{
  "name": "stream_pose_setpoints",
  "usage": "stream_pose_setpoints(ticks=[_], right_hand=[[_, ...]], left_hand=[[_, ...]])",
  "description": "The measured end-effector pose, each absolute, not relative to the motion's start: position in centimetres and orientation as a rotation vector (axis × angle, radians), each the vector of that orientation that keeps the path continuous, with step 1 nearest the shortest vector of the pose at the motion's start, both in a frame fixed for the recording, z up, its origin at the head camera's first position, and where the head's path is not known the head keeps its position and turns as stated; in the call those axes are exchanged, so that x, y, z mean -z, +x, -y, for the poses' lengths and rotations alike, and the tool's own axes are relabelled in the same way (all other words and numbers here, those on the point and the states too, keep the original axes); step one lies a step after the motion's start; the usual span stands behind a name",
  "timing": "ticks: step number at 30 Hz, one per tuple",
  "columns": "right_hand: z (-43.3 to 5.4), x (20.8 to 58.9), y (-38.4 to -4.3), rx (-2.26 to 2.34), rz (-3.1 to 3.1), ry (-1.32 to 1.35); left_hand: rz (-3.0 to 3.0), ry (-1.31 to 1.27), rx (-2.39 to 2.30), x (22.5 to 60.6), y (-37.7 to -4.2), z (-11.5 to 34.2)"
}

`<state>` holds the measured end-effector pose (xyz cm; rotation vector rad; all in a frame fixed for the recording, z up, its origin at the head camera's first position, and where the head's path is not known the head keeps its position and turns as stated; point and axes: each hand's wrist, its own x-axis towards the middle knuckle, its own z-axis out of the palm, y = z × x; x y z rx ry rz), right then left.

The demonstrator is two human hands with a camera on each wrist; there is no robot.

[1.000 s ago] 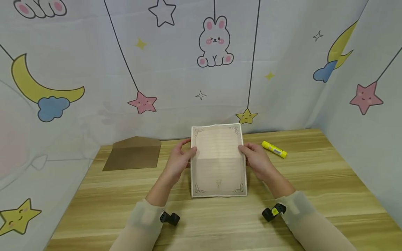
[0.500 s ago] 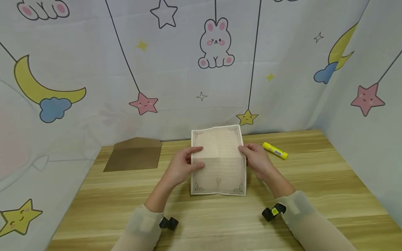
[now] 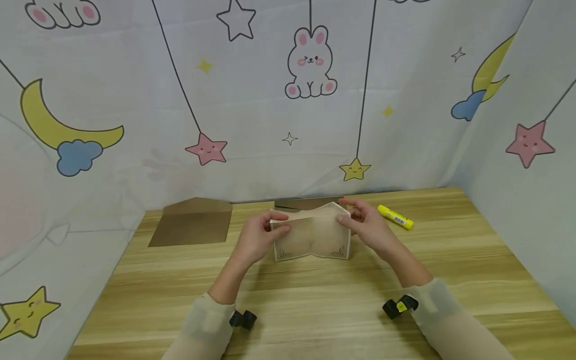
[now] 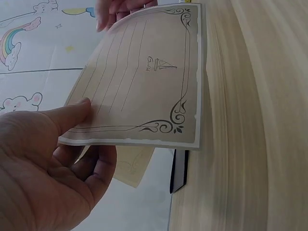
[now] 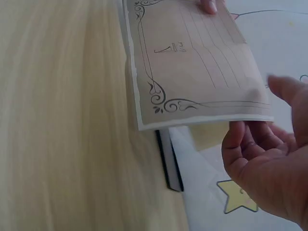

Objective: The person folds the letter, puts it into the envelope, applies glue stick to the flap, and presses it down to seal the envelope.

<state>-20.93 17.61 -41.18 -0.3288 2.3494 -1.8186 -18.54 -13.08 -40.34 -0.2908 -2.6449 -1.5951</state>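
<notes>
A cream sheet of lined letter paper (image 3: 310, 237) with ornate corners bends along its middle crease, its upper half tipped back. At its left edge, my left hand (image 3: 258, 237) pinches it, thumb in front and fingers behind. My right hand (image 3: 377, 231) is at the upper right corner, its curled fingers (image 5: 236, 139) behind the sheet. In the right wrist view the right thumb (image 5: 284, 89) stands just off the paper's edge. Lines and a small sailboat drawing (image 4: 165, 64) show on the side facing me. Part of the sheet's back half is hidden.
A brown envelope (image 3: 191, 227) with its flap up lies at the back left of the wooden table (image 3: 288, 320). Behind the paper is a flat dark brown piece (image 3: 306, 203). A yellow glue stick (image 3: 395, 217) lies beyond the right hand. A printed curtain (image 3: 252, 100) hangs behind.
The letter paper stood upright and nearly flat; its top half has tipped back and down, uncovering the dark brown piece. My left hand moved inward over the sheet, and the right hand shifted its hold.
</notes>
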Motion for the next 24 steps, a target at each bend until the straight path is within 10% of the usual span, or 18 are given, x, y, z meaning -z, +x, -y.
stream_pose_setpoints(ticks=[24], right_hand=[[-18.3,40.0,-20.3,1.632,-2.613,-0.472]], left_hand=[[2.605,-0.256,1.658,39.9,-18.8,13.9]])
